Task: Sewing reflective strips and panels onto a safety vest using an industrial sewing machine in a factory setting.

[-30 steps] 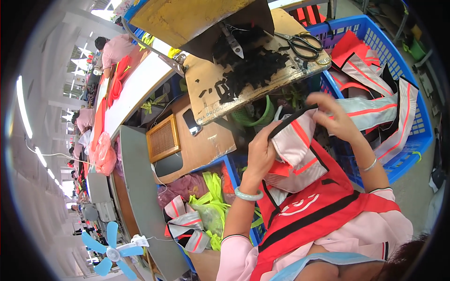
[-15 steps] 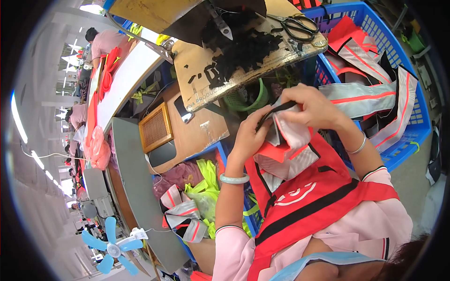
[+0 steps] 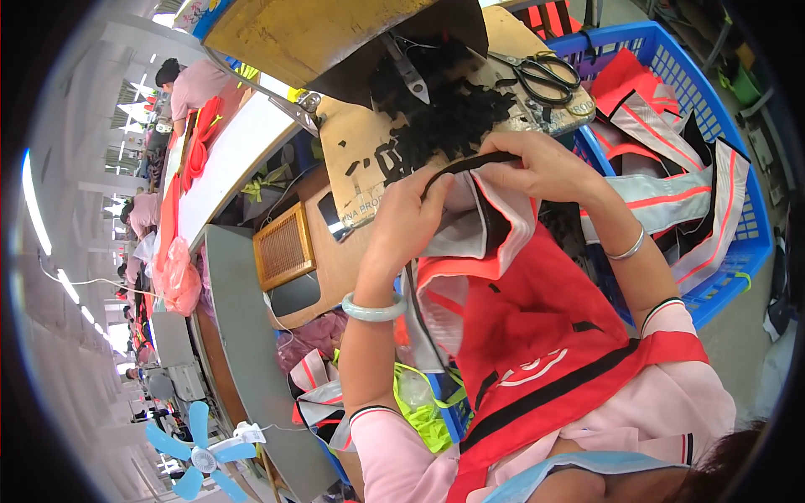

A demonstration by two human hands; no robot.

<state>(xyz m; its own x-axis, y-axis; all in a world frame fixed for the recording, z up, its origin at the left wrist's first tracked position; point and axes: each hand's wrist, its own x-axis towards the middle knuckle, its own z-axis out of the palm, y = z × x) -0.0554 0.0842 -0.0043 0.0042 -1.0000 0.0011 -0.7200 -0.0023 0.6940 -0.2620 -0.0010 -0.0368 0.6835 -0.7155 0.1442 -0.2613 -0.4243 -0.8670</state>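
Note:
Between my two hands a black strip is pulled out, edging a reflective band (image 3: 444,239) of silver fabric with red-orange trim. My left hand (image 3: 407,214) pinches one end of the strip with fingers bent round it. My right hand (image 3: 545,168) grips the other end, thumb and fingers closed. The band's lower folds hang over the red apron (image 3: 537,302) on my lap. Just beyond my hands is a board (image 3: 352,159) strewn with black scraps (image 3: 444,109), under a machine's metal foot (image 3: 409,75).
Scissors (image 3: 541,80) lie on the board's right side. A blue basket (image 3: 738,251) at the right holds more reflective bands (image 3: 671,197). At the left stand a wooden frame (image 3: 283,247), a blue fan (image 3: 201,457) and a white bench (image 3: 226,176); people sit farther off.
My hands have moved apart, my left hand going left, so the black strip is stretched between them. The band has opened out and hangs lower from it. The view has shifted slightly.

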